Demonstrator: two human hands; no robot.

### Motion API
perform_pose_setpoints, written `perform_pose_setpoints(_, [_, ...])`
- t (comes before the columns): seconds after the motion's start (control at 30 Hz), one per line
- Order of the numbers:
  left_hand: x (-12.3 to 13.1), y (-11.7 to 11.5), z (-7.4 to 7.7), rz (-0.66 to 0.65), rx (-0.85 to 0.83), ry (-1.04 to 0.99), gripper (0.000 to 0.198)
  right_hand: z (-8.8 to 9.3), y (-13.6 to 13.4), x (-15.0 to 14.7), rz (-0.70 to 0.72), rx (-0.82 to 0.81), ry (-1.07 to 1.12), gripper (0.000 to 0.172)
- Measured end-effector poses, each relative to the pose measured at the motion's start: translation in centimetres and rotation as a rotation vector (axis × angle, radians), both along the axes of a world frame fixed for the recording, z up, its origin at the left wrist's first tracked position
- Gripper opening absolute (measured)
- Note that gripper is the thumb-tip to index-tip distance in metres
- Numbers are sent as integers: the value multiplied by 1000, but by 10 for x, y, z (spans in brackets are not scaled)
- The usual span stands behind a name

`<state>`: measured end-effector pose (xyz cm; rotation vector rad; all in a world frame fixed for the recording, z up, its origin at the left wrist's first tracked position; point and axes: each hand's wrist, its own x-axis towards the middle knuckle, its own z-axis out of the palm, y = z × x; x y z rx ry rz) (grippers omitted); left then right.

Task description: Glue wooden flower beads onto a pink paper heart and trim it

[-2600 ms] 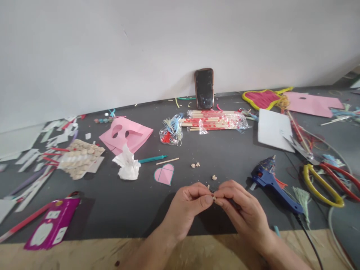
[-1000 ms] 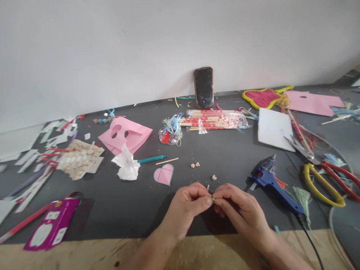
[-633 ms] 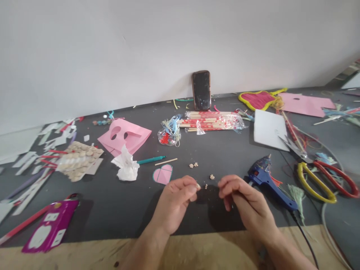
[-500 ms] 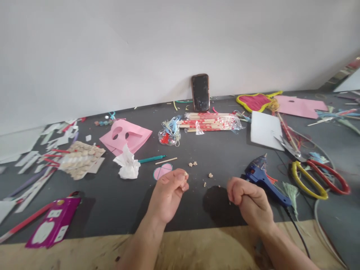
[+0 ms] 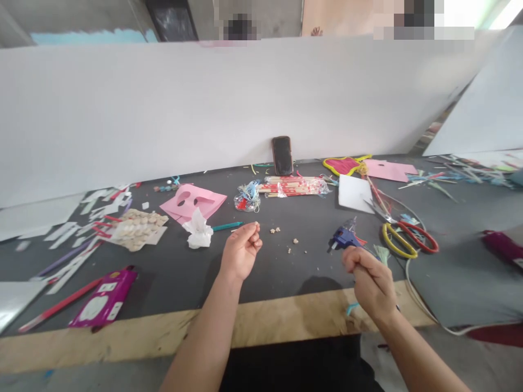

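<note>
My left hand (image 5: pixel 242 251) is raised over the table with thumb and fingers pinched. A tiny pale bead seems to sit at its fingertips, mostly covered. My right hand (image 5: pixel 371 279) is closed, its fingertips curled together; whatever it pinches is hidden. Just behind it lies a blue glue gun (image 5: pixel 344 237), partly covered by the hand; the gun rests on the table. Between the hands are small clusters of pale beads (image 5: pixel 295 240). A teal marker (image 5: pixel 227 226) lies past my left hand, beside a crumpled white tissue (image 5: pixel 199 231).
Scissors (image 5: pixel 398 239) with yellow and red handles lie at right near a white card (image 5: pixel 355 193). A phone (image 5: pixel 281 155) leans on the white panel behind wrapped sticks (image 5: pixel 292 186). Pink paper (image 5: pixel 194 201), paper strips and a purple packet (image 5: pixel 104 298) are at left.
The view has tilted up and pulled back, showing more beyond the panel and the table's front edge. My right hand now overlaps the glue gun in view; my left hand stays pinched.
</note>
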<state>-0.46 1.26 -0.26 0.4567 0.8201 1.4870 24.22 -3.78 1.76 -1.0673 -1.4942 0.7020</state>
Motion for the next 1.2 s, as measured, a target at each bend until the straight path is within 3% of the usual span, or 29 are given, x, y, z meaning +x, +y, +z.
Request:
perform_pose_setpoints(0.07, [4,-6,3,-26,22,42,14,2,-5,0,-67,-29,-117,18])
perform_pose_setpoints(0.13, [12,-18,5,-83,32,96,14,3,-5,-6,-89,-33,-272,38])
perform_pose_setpoints(0.23, [23,-45,6,-187,35,170,14,-1,-4,-28,26,-3,-452,55])
perform_pose_setpoints(0.33, [22,-69,4,-223,32,216,13,-5,-12,-47,147,12,-527,35])
perform_pose_setpoints(0.4, [14,-78,2,-200,21,227,13,-7,-22,-48,155,26,-545,18])
perform_pose_setpoints(0.47, [4,-81,-2,-162,12,226,14,-8,-33,-37,129,36,-546,16])
perform_pose_setpoints(0.6, [-16,-71,-4,-127,12,222,15,-10,-44,8,100,24,-683,15])
perform_pose_setpoints(0.73, [-20,-43,-1,-132,22,187,17,-1,-29,27,-10,25,-831,27])
perform_pose_setpoints(0.83, [-15,-19,-4,-108,42,165,21,8,1,8,67,-108,-875,29])
perform_pose_setpoints(0.93, [-11,-5,-15,-36,62,167,21,7,35,-21,92,-138,-929,29])
perform_pose_setpoints(1.07, [-13,-4,-27,-14,70,178,22,-6,64,-45,129,-176,-1028,29])
perform_pose_setpoints(1.2, [-16,-5,-29,-39,60,171,20,-11,74,-51,153,-219,-1116,19])
